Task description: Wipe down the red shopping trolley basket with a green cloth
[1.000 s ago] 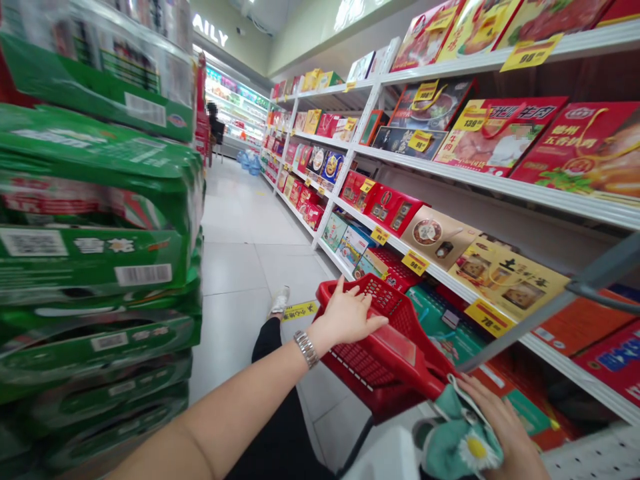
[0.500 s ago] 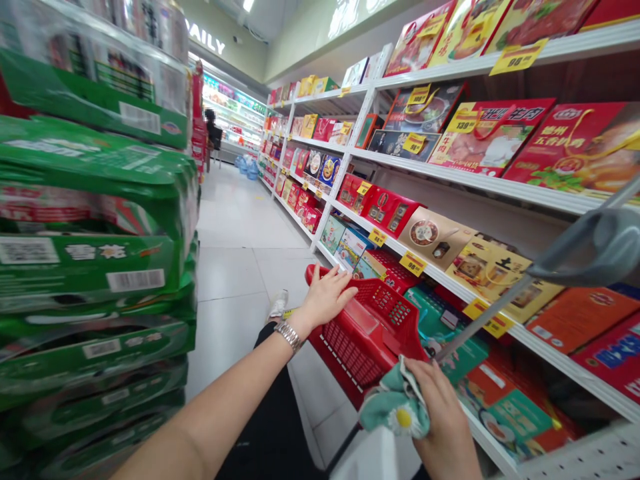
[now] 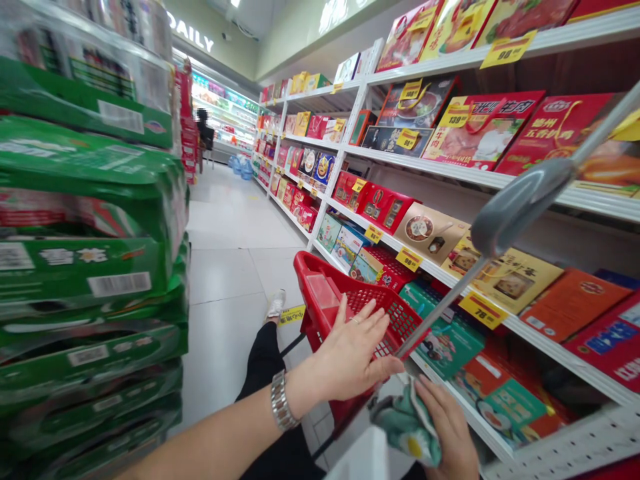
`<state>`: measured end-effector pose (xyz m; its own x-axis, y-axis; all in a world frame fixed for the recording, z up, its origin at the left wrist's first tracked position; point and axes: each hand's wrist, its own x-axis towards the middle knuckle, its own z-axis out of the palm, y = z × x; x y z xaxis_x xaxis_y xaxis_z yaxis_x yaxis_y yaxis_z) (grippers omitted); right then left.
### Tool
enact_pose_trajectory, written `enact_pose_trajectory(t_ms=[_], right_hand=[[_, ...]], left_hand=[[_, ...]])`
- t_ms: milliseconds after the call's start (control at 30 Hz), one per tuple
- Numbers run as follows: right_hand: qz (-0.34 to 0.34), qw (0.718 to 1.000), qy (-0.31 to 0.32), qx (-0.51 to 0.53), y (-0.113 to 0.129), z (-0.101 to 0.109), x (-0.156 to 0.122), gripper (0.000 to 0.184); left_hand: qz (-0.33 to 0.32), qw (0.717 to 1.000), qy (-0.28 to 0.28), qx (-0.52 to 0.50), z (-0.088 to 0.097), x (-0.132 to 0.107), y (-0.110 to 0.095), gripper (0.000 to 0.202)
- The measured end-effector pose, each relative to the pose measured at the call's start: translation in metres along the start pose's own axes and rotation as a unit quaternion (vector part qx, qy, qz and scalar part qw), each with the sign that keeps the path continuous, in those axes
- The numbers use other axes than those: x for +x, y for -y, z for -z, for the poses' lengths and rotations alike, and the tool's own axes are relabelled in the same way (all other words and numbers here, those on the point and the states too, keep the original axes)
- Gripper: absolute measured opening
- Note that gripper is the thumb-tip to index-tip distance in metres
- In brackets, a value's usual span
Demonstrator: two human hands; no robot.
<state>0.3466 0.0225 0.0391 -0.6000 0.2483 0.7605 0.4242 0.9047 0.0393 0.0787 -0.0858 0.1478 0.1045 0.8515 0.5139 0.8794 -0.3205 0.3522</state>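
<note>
White shelving [image 3: 425,164] runs down the right, cut off by the view. Opposite, a stack of green packs [image 3: 90,267] has silver containers under clear wrap on top, blurred. The red basket [image 3: 311,288] stands just beside the lowest shelf's front edge; the left hand hides part of its inside. Printed boxes [image 3: 483,130] line the shelves, their contents hidden. Over the basket's near rim, the left hand [image 3: 345,350] has a released grip, fingers spread; contact is unclear. The right hand [image 3: 447,427], cut off below, grasps a crumpled teal cloth [image 3: 403,417] near that rim.
</note>
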Motion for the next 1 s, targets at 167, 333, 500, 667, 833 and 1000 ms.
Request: enact_pose_trajectory(t_ms=[167,333,500,667,833,1000], right_hand=[[-0.108,0.989,-0.074,0.074,-0.018,-0.006,0.019,0.052],[-0.026,0.975,0.068,0.212,0.006,-0.05,0.064,0.056],[0.027,0.968,0.15,0.199,-0.007,-0.075,0.071,0.055],[-0.034,0.963,0.195,0.185,-0.063,-0.09,0.062,0.048],[-0.143,0.948,0.245,0.146,-0.119,-0.105,0.054,0.037],[-0.178,0.933,0.293,0.113,-0.127,-0.109,0.058,0.034]], left_hand=[[0.051,0.995,-0.011,0.09,-0.013,-0.003,-0.013,0.087],[0.08,0.98,-0.009,0.179,-0.022,-0.007,-0.009,0.085],[0.069,0.979,-0.006,0.19,-0.018,-0.011,0.014,0.089],[0.05,0.984,-0.025,0.172,-0.014,-0.012,0.027,0.094],[0.039,0.987,-0.019,0.154,-0.012,-0.011,0.024,0.091],[0.045,0.989,-0.017,0.138,-0.007,-0.006,0.03,0.084]])
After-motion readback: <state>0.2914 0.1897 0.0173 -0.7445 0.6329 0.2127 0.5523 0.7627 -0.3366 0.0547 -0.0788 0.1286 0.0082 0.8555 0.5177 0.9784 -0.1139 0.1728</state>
